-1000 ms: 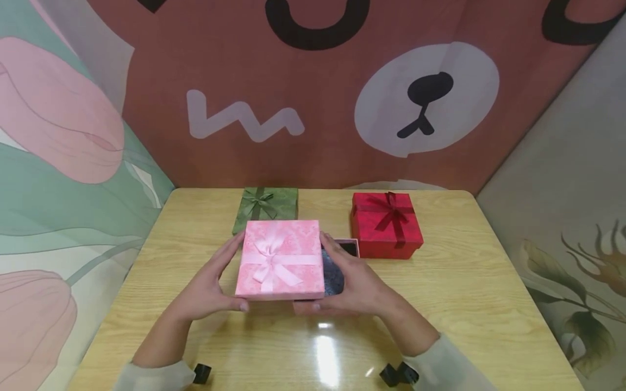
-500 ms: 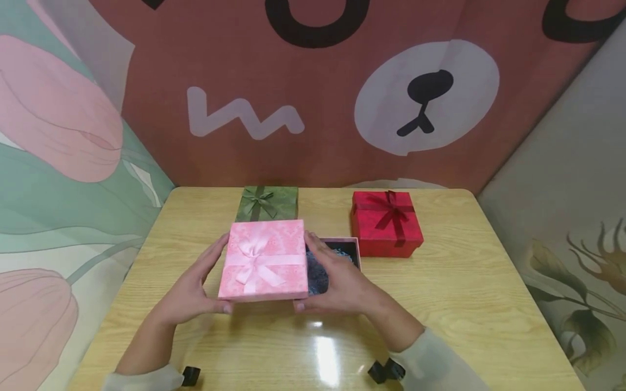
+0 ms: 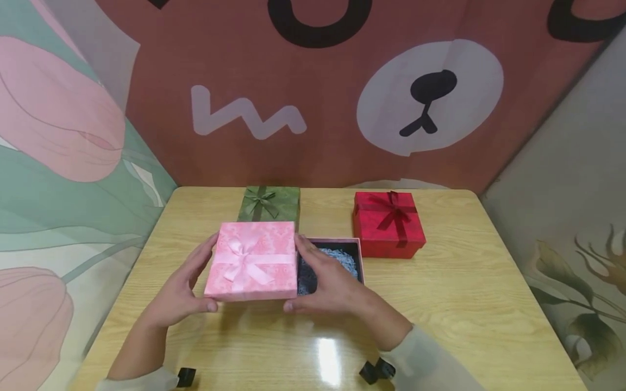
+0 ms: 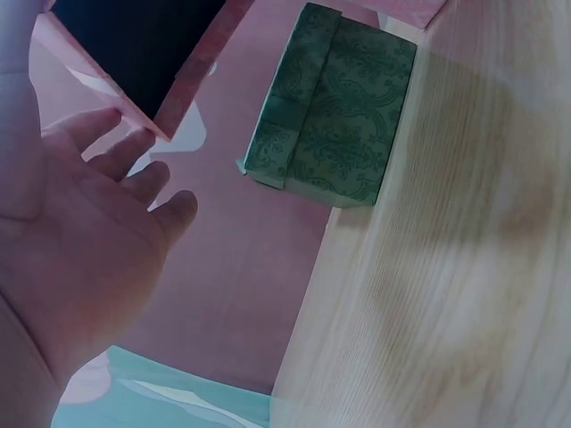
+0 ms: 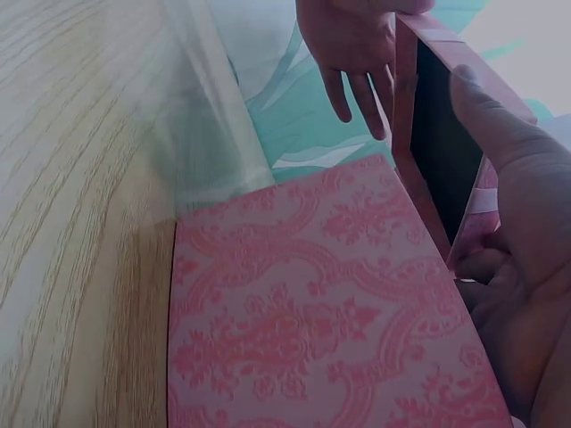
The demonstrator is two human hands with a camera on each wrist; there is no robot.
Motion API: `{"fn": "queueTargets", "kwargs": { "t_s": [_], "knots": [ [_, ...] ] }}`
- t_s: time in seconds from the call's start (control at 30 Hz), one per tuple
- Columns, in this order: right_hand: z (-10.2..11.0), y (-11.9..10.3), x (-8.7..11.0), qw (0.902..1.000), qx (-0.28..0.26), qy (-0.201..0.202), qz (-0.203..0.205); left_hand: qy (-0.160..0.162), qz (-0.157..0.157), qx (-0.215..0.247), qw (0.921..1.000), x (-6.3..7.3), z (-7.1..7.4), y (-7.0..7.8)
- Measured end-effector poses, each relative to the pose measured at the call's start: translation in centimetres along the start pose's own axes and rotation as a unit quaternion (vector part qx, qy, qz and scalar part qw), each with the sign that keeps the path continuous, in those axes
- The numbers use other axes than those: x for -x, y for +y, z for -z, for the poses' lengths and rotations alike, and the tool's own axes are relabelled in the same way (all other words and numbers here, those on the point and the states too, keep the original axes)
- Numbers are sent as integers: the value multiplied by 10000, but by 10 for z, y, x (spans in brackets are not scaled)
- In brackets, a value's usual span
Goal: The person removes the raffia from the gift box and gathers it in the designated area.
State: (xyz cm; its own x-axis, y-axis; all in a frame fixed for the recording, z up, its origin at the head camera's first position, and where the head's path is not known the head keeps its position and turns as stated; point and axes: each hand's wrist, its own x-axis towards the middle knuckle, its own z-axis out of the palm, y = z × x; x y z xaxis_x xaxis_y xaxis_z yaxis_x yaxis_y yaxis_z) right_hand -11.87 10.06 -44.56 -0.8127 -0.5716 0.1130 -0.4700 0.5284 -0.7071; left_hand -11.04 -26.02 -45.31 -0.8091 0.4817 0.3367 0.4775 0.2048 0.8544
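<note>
A pink gift box lid (image 3: 254, 262) with a pale ribbon bow is held level between both hands, left of its box. My left hand (image 3: 175, 296) grips its left side, thumb at the front corner. My right hand (image 3: 337, 282) holds its right side, fingers at the far corner and thumb at the near one. Black lining (image 4: 143, 53) shows inside the lid in the left wrist view. Below and to the right, the uncovered pink box (image 5: 330, 321) stands on the table. Light blue crinkled filling (image 3: 344, 259) lies in its dark interior, partly hidden by my right hand.
Behind the lid a green gift box (image 3: 271, 203) with a bow stands on the wooden table (image 3: 464, 309). A closed red gift box (image 3: 388, 225) with a dark red bow stands right of the pink box. Printed curtains surround the table's back and sides.
Both hands have carried the pink lid leftward off the box. More of the box's interior and its blue filling now shows. The green and red boxes have stayed put.
</note>
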Motion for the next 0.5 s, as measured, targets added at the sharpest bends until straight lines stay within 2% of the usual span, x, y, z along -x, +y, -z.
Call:
{"fn": "queueTargets", "kwargs": {
  "t_s": [0.17,0.3,0.4,0.5],
  "knots": [
    [-4,-3,-4,10000,25,-36,-9,27,-112,188,9998,2,0,0],
    [-6,-4,-5,9999,43,-70,-76,83,-147,80,9998,4,1,0],
    [-7,-3,-6,10000,-34,-28,1,141,-4,-80,9999,6,4,-1],
    [-8,-3,-6,9999,-63,41,93,329,179,-426,9984,7,5,-1]
  ]
}}
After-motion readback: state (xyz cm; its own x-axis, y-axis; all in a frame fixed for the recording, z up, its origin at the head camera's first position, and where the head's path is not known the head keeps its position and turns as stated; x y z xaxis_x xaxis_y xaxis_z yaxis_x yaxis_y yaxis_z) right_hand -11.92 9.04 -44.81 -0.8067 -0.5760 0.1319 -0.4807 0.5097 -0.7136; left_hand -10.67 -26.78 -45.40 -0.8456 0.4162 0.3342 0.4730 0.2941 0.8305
